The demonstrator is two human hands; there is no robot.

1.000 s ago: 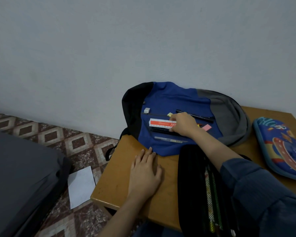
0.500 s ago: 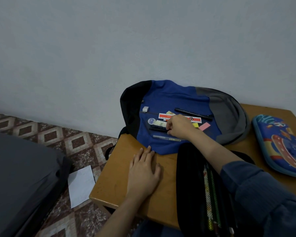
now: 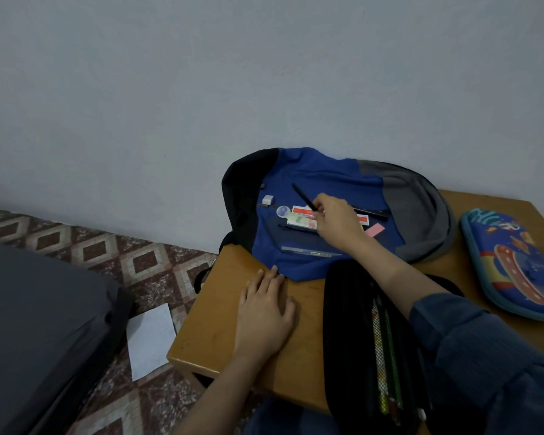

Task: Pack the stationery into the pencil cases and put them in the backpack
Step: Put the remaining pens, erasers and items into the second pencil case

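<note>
Room: your head camera shows a pale wall (image 3: 264,73) behind a wooden table (image 3: 220,324), with patterned floor tiles (image 3: 76,246) to your left.
Backpack: the backpack (image 3: 321,171) lies flat on the far part of the table against the wall, blue panel up, with loose stationery spread across it.
Right hand: your right hand (image 3: 339,221) reaches over the backpack and pinches a black pen (image 3: 303,197) between thumb and fingertips; the pen slants up and to the left from your fingers.
Left hand: your left hand (image 3: 264,312) lies palm down on the table, fingers straight, fingertips at the backpack's near edge.
Loose stationery: a white eraser (image 3: 267,200) sits furthest left, a red-and-white box (image 3: 299,210) lies partly under your right hand, a pink slip (image 3: 374,230) lies just right of it, and a clear ruler (image 3: 308,251) lies nearest you.
Black pencil case: the black pencil case (image 3: 343,324) lies open below your right forearm, with pencils (image 3: 387,356) behind its mesh pocket.
Colourful pencil case: the colourful pencil case (image 3: 512,265) lies closed at the table's right side, apart from the backpack.
Floor: a white sheet of paper (image 3: 151,340) lies beside the table.
</note>
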